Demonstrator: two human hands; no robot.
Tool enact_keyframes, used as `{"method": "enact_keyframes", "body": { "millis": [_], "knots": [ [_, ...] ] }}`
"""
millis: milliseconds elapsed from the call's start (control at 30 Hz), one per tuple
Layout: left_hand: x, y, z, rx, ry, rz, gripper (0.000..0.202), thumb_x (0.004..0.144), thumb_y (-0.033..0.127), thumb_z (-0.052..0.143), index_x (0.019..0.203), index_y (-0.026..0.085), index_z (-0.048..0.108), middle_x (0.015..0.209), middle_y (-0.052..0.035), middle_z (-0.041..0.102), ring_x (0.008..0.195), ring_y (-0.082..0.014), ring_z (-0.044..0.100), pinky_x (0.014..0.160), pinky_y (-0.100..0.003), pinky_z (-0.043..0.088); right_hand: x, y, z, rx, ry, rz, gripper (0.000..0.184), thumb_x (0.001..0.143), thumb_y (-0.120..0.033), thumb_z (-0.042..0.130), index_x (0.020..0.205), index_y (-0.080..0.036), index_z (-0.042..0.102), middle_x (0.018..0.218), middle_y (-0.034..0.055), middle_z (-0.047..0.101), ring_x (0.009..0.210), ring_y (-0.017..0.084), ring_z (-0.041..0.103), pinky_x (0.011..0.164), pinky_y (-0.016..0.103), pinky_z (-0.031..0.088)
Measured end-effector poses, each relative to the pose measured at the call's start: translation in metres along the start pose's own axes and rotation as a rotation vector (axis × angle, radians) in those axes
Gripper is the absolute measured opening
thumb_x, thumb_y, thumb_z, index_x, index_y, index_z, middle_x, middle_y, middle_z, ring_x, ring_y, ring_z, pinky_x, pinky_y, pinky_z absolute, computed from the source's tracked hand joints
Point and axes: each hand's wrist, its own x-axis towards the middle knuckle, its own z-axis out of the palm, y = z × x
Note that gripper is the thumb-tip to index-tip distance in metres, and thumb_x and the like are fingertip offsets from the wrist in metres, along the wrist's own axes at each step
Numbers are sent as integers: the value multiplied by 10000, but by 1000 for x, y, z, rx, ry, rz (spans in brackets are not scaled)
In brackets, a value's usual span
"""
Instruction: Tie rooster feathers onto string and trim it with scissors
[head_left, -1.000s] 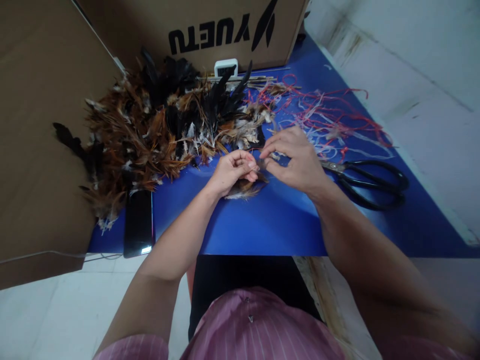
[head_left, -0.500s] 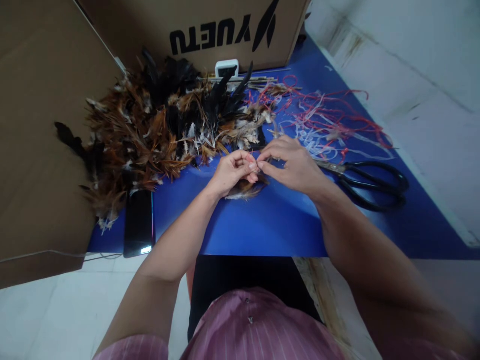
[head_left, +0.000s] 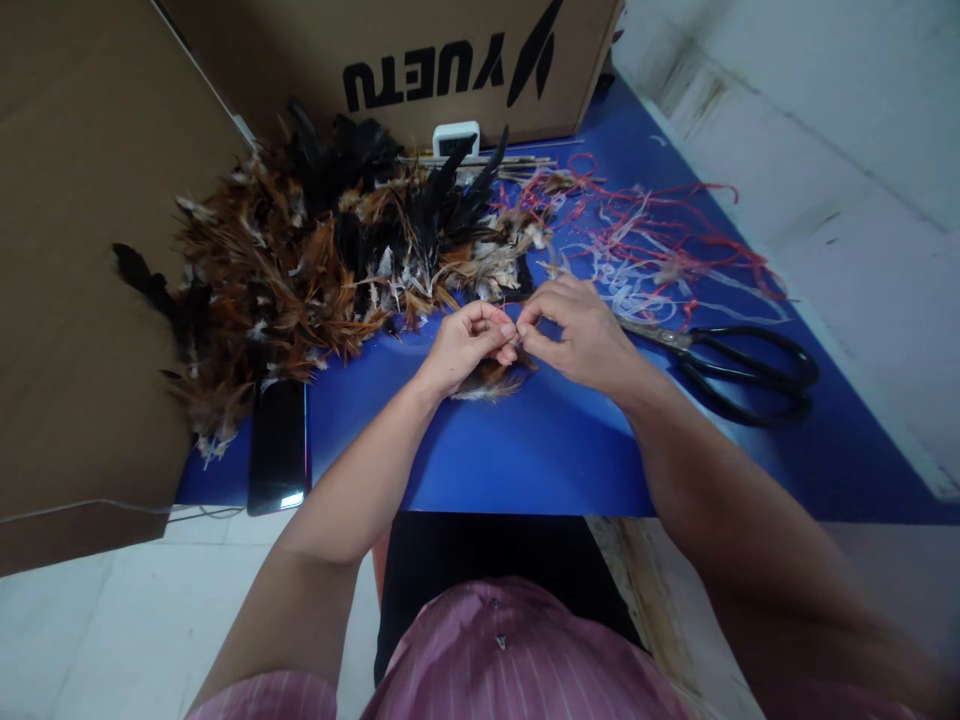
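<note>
Brown-and-white feather tuft [head_left: 487,383]: on our side of the blue bench [head_left: 525,445], at 7 o'clock from our fingertips, partly under the left hand. Clock centre = where our fingertips meet, 12 = away from us.

Left hand [head_left: 469,345]: fingers curled, thumb tip against the index, narrow pinch. Can't tell whether the tuft is caught in it; whatever is between the tips is too small to read.

Right hand [head_left: 577,325]: thumb and index pinched narrow, tips right at the left fingertips, other fingers bent. Can't make out what that pinch has either.

Around us:
- 9 to 11 o'clock: big heap of brown, black and white feathers [head_left: 300,270], its right end close beyond our left hand.
- 2 o'clock: loose tangle of red and white plastic string [head_left: 656,250].
- 3 o'clock: scissors with large black loop handles [head_left: 739,375], handles pointing away from us to the right, blade tips hidden by our right hand.
- 8 o'clock: black glossy phone [head_left: 277,450], flat at the bench edge, feathers against its far end.
- 12 o'clock: thin tan sticks [head_left: 529,165].
- 11 o'clock: small white rounded-corner device [head_left: 455,135], upright before the brown YUETU cardboard box [head_left: 450,110].
</note>
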Motion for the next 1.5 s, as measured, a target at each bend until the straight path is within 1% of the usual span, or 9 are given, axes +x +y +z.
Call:
{"method": "enact_keyframes", "body": {
  "millis": [300, 467, 600, 667, 767, 900, 1000, 1233, 1500],
  "knots": [
    [0, 0, 0, -67, 95, -60, 327, 671, 288, 838, 780, 137, 569, 591, 21, 660, 519, -62, 621, 571, -181, 529, -3, 0, 7, -199, 61, -112, 164, 902, -264, 526, 754, -215, 577, 789, 39, 618, 844, 232, 541, 824, 418, 373],
    [1, 1, 0, -79, 149, -97, 233, 698, 169, 778, 763, 137, 556, 573, 26, 657, 499, -58, 613, 563, -173, 519, -2, 0, 8, -284, 39, -170, 186, 916, -248, 504, 765, -206, 605, 798, 51, 627, 852, 237, 532, 849, 432, 371],
    [2, 3, 2, -91, 178, -112, 209, 690, 120, 746, 755, 140, 548, 559, 35, 646, 490, -53, 604, 555, -165, 506, -1, -2, 7, -302, 26, -174, 187, 911, -227, 497, 779, -204, 626, 810, 59, 638, 853, 243, 531, 860, 448, 370],
    [2, 4, 2, -85, 184, -115, 220, 683, 120, 748, 758, 144, 543, 560, 41, 641, 491, -50, 601, 552, -162, 499, -1, -3, 7, -267, 27, -152, 185, 910, -235, 501, 779, -207, 629, 819, 57, 645, 862, 244, 540, 869, 454, 373],
    [2, 4, 1, -70, 186, -107, 254, 678, 146, 769, 769, 151, 532, 570, 51, 632, 494, -46, 594, 541, -159, 487, -2, -4, 7, -128, 46, -69, 174, 911, -253, 510, 788, -222, 629, 831, 49, 652, 864, 234, 567, 867, 440, 398],
    [2, 4, -1, -49, 178, -82, 309, 668, 195, 804, 788, 164, 521, 615, 60, 631, 521, -43, 596, 529, -158, 480, -1, -2, 7, 102, 71, 71, 151, 895, -249, 520, 797, -234, 635, 821, 43, 658, 819, 211, 598, 820, 399, 452],
    [1, 4, -3, -4, 162, -70, 355, 668, 261, 825, 808, 174, 510, 680, 55, 649, 571, -46, 613, 547, -163, 499, -1, 1, 8, 194, 61, 128, 132, 878, -249, 536, 810, -228, 648, 828, 45, 669, 807, 207, 614, 788, 381, 475],
    [1, 2, -5, 61, 147, 22, 435, 641, 363, 853, 827, 182, 505, 721, 55, 635, 682, -68, 639, 668, -210, 561, -2, 2, 11, 220, 57, 139, 110, 856, -230, 561, 825, -222, 667, 854, 44, 691, 821, 203, 637, 792, 373, 490],
    [3, -2, -4, 185, 177, 146, 409, 671, 352, 838, 825, 193, 493, 752, 35, 633, 691, -93, 634, 697, -267, 576, -2, 3, 10, 193, 26, 151, 107, 846, -230, 577, 815, -218, 678, 836, 40, 687, 797, 195, 631, 775, 363, 483]
  ]
}}
